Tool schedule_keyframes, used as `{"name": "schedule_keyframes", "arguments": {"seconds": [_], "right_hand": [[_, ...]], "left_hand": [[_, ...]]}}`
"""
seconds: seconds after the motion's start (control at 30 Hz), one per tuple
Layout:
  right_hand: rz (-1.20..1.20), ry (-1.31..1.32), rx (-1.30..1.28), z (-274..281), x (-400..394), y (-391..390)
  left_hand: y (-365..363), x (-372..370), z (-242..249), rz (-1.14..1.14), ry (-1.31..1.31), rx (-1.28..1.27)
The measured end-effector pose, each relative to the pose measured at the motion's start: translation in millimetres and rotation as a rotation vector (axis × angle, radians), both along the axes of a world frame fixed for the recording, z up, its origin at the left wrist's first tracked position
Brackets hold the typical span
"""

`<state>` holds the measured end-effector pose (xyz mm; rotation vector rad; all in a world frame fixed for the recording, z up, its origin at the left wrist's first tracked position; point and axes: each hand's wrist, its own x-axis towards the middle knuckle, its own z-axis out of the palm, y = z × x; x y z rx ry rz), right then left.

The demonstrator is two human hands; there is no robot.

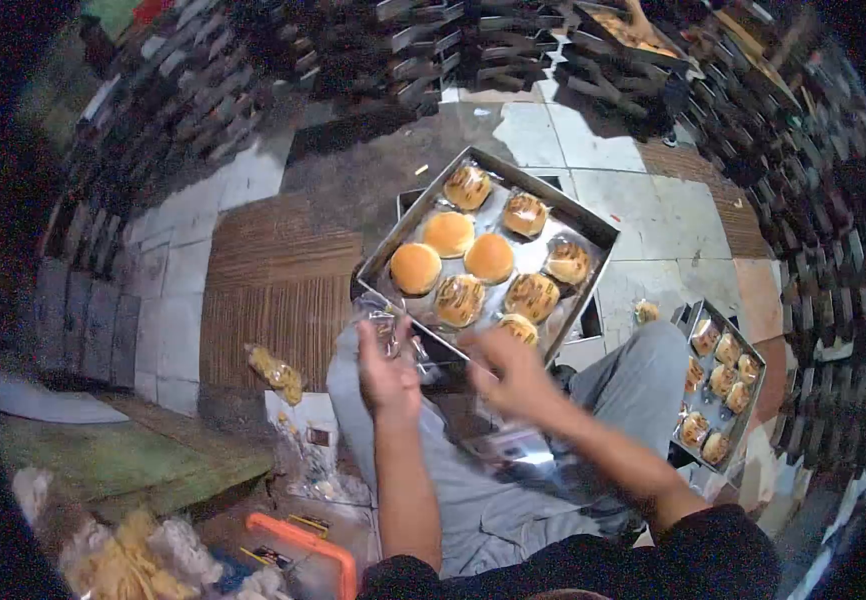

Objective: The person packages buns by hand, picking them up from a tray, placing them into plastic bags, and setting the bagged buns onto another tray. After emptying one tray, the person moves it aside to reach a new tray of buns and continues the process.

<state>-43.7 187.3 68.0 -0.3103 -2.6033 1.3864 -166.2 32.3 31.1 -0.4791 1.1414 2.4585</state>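
A metal tray [581,225] of round buns rests in front of my knees. Several buns are in clear wrappers with brown markings, such as the wrapped bun [531,297]. Three are bare and glossy, among them the plain bun [490,258]. My left hand [390,378] is raised by the tray's lower left edge, fingers apart, beside crinkled clear plastic [385,325] near my lap. Over the tray's near edge, my right hand [515,375] is smeared by motion, close to a wrapped bun [519,328]; its fingertips cannot be made out.
A second tray [718,408] of wrapped buns lies beside my right knee, with a single wrapped bun [645,311] on the floor. On my left are a bag of yellowish pieces [275,374], an orange handle [308,540] and a green board [123,455]. Dark stacked trays [513,45] line the back.
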Motion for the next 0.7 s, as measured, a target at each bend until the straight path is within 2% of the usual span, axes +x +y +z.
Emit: {"name": "schedule_keyframes", "arguments": {"seconds": [0.03,0.1,0.17,0.27,0.33,0.37,0.4,0.43,0.47,0.57,0.63,0.7], "right_hand": [[-0.133,-0.142,0.067,-21,-28,22],[-0.199,-0.031,0.299,-86,-85,75],[-0.157,-0.258,0.624,-109,-125,100],[-0.158,-0.311,0.627,-141,-178,128],[-0.232,-0.548,0.535,-144,-205,143],[-0.222,-0.547,0.53,-156,-210,155],[-0.254,-0.522,0.369,-173,-214,170],[-0.285,-0.492,0.207,-155,-215,163],[-0.372,-0.491,0.203,-140,-199,150],[-0.392,-0.25,-0.038,-142,-154,136],[-0.452,0.025,-0.239,-131,-106,135],[-0.373,0.251,-0.958,-77,-37,117]], "left_hand": [[-12,-12,-5,-0.015,0.017,0.058],[-16,-11,16,-0.021,0.089,0.145],[-15,-14,21,-0.037,0.086,0.172],[-16,-17,29,-0.058,0.097,0.18],[-18,-18,27,-0.091,0.117,0.189],[-18,-18,22,-0.083,0.116,0.181],[-17,-19,18,-0.093,0.144,0.179],[-15,-18,15,-0.105,0.176,0.178],[-11,-16,14,-0.088,0.17,0.218],[-5,-9,9,-0.149,0.224,0.163],[1,-4,5,-0.081,0.24,0.146],[-4,0,-4,-0.066,0.179,0.19]]}}
